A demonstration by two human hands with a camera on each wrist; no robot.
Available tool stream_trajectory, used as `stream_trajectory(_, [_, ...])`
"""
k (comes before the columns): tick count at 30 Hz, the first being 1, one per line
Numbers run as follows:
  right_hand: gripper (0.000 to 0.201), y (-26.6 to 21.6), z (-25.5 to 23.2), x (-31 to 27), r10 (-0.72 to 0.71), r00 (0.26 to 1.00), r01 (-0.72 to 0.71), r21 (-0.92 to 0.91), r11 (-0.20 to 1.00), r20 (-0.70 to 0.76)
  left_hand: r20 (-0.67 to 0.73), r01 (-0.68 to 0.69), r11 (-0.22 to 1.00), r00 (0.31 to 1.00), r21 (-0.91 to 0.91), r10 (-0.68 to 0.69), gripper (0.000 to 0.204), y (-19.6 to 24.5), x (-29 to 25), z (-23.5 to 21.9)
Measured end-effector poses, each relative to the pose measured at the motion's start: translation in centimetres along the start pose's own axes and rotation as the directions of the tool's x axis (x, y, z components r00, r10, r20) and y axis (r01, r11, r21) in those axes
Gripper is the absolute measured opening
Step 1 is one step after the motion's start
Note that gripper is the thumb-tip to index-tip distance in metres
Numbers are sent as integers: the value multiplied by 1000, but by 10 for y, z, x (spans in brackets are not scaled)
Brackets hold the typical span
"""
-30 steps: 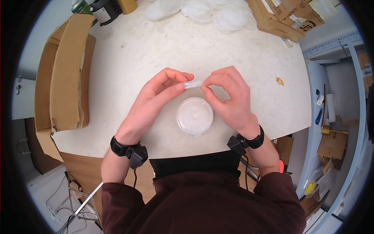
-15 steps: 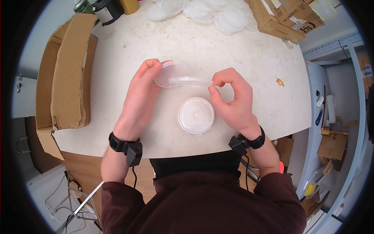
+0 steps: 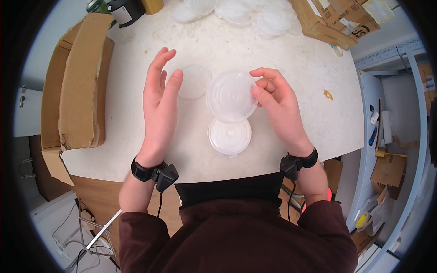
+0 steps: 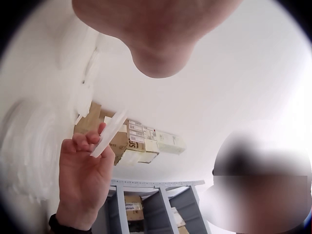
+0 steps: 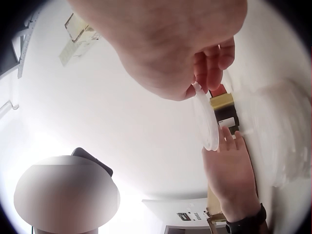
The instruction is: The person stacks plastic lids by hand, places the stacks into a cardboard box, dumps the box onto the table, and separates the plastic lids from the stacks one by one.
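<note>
A round translucent plastic lid (image 3: pixel 227 98) is pinched at its right edge by my right hand (image 3: pixel 278 102), thumb on the near face. In the right wrist view the same lid (image 5: pixel 207 124) shows nearly edge-on. My left hand (image 3: pixel 160 107) holds nothing, its fingers extended and thumb apart, left of the lid. Between the hands, a clear round lid (image 3: pixel 195 83) lies on the table, faint against the white top. Closer to the body sits another round translucent lid (image 3: pixel 230 139), its far edge overlapped by the held one.
Piles of translucent lids (image 3: pixel 232 12) lie at the table's far side. A long cardboard box (image 3: pixel 79 86) stands at the left, another cardboard box (image 3: pixel 334 20) at the far right. A dark container (image 3: pixel 123 12) stands far left. Shelving (image 3: pixel 396 136) runs beyond the right edge.
My left hand has let go of the clear plastic and drawn back, fingers spread. The right hand has turned its lid face-up to view. A clear lid now shows on the table between them.
</note>
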State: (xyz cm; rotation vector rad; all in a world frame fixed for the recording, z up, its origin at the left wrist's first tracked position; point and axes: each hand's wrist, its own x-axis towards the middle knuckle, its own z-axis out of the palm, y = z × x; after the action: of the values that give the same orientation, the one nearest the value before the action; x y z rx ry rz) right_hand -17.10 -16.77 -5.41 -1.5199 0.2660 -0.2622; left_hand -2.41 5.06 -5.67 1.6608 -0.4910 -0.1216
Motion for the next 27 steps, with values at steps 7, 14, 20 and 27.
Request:
stream_trajectory(7, [33,-1,6,1,31,999,-31,-1,1000,-34,318,8,998,948,66,-28,35,15,-17,6])
stream_trajectory(14, [48,-10,-7,-5,146,965,-122,-122,985,218,442,53,967,882,249,-162,21,17,-10,1])
stream_trajectory(20, [42,-15,-16,-4,266,905,-158,-316,935,332,588,37,931,765,364,-261,13,23,-10,2])
stream_trajectory(27, [44,-16,-17,-5,327,867,-160,-412,897,375,631,-46,917,739,397,-237,14,15,-11,3])
